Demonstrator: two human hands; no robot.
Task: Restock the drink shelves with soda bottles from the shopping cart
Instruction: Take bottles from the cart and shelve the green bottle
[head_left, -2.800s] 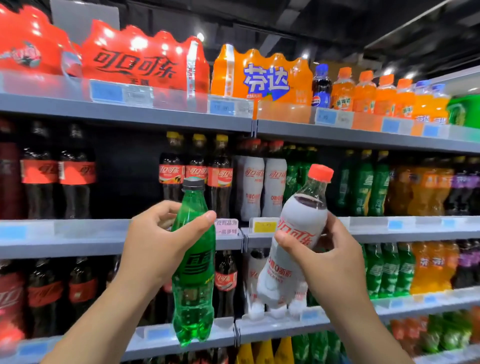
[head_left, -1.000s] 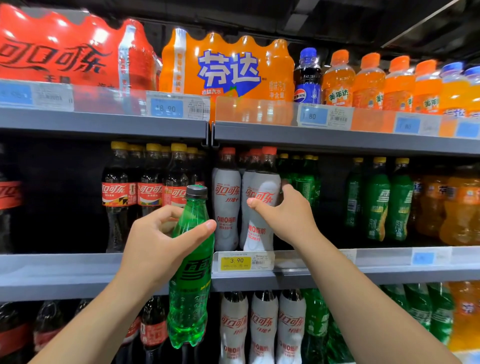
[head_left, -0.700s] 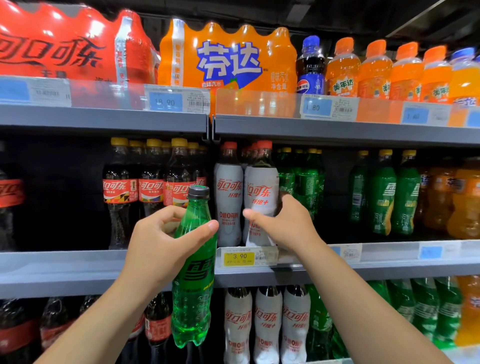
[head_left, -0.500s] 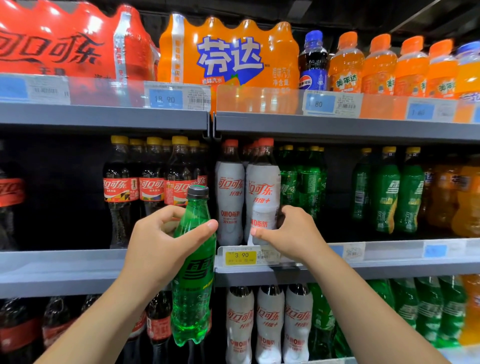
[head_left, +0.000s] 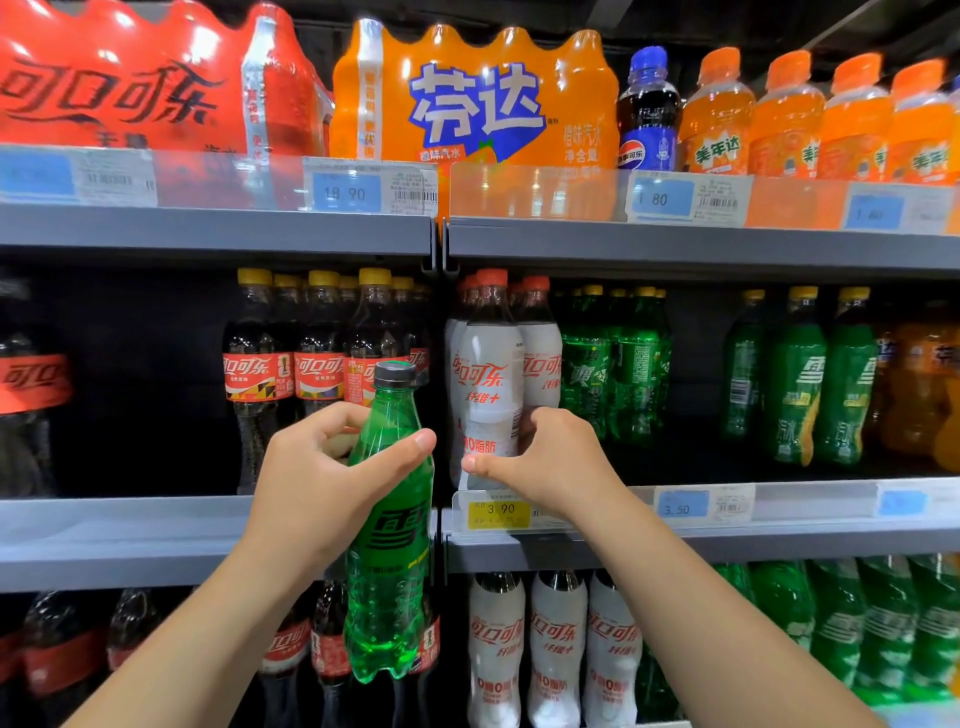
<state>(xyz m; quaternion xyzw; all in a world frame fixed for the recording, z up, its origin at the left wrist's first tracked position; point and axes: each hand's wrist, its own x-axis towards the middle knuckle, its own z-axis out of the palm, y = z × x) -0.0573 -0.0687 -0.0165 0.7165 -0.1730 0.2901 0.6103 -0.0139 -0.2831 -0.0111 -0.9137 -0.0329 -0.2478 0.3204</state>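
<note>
- Currently, left hand (head_left: 317, 483) is wrapped around a green soda bottle (head_left: 388, 525), thumb across its front; bottle upright, held in front of the middle shelf (head_left: 727, 540) edge.
- Right hand (head_left: 545, 462) rests against the base of a white cola bottle (head_left: 488, 384) standing at the front of that shelf; thumb extended, fingers curled beside it; firm grip cannot be confirmed.
- Yellow price tag (head_left: 498, 514) sits directly below.

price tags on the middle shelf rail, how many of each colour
yellow price tag: 1
blue price tags: 2
total: 3
</note>
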